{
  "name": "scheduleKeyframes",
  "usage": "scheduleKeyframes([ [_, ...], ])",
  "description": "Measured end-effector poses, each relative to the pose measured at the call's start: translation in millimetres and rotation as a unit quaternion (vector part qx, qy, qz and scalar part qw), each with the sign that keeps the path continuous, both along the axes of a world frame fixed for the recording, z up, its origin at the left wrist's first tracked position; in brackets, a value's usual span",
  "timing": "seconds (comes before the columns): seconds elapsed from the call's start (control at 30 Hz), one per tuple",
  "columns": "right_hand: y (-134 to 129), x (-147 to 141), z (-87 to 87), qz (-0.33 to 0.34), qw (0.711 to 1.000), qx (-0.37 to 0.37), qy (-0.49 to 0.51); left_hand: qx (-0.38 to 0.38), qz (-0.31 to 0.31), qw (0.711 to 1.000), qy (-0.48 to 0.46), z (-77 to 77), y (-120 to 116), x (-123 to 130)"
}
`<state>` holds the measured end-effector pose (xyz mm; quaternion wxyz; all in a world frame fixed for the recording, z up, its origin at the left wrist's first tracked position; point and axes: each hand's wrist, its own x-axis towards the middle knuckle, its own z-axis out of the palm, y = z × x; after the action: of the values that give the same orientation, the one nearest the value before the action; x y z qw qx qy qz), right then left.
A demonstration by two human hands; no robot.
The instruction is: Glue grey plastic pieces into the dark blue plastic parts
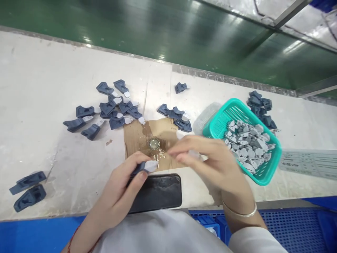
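Note:
My left hand is closed on a dark blue part with a light grey tip, held over the near edge of a brown cardboard piece. My right hand is over the cardboard's right side, blurred by motion, its fingers bent and close together; whether they hold anything is unclear. On the cardboard sits a small round metal cap with clear liquid around it. Several dark blue parts with grey tips lie left of the cardboard, and a smaller group lies at its far right corner.
A black phone lies at the table's near edge. At the right stands a green basket of small grey pieces, with more dark blue parts behind it. Two blue parts lie far left. A green surface runs behind the table.

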<state>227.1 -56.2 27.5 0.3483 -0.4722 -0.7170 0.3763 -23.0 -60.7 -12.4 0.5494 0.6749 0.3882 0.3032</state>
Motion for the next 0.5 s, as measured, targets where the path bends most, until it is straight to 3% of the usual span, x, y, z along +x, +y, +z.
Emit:
scheduleKeyframes([
  [0.07, -4, 29, 7.0, -0.166, 0.982, 0.031, -0.089, -0.025, 0.046, 0.997, -0.059, 2.6, 3, -7],
  [0.13, -9, 64, 6.8, -0.299, 0.924, 0.028, -0.236, -0.008, 0.117, 0.991, -0.058, 5.8, 7, -16],
  [0.17, -11, 81, 3.7, -0.33, 0.894, -0.004, -0.305, 0.007, 0.164, 0.986, -0.026, 7.6, 9, -20],
  [0.2, -14, 97, -0.9, -0.332, 0.876, -0.042, -0.347, 0.019, 0.213, 0.977, 0.018, 9.4, 11, -24],
  [0.3, -14, 128, -17.2, -0.293, 0.879, -0.125, -0.356, 0.037, 0.317, 0.934, 0.159, 14.0, 15, -31],
  [0.4, -10, 137, -24.4, -0.306, 0.859, -0.155, -0.379, 0.068, 0.342, 0.895, 0.278, 14.6, 18, -37],
  [0.5, -8, 142, -24.2, -0.301, 0.843, -0.206, -0.396, 0.122, 0.313, 0.871, 0.359, 10.9, 22, -44],
])
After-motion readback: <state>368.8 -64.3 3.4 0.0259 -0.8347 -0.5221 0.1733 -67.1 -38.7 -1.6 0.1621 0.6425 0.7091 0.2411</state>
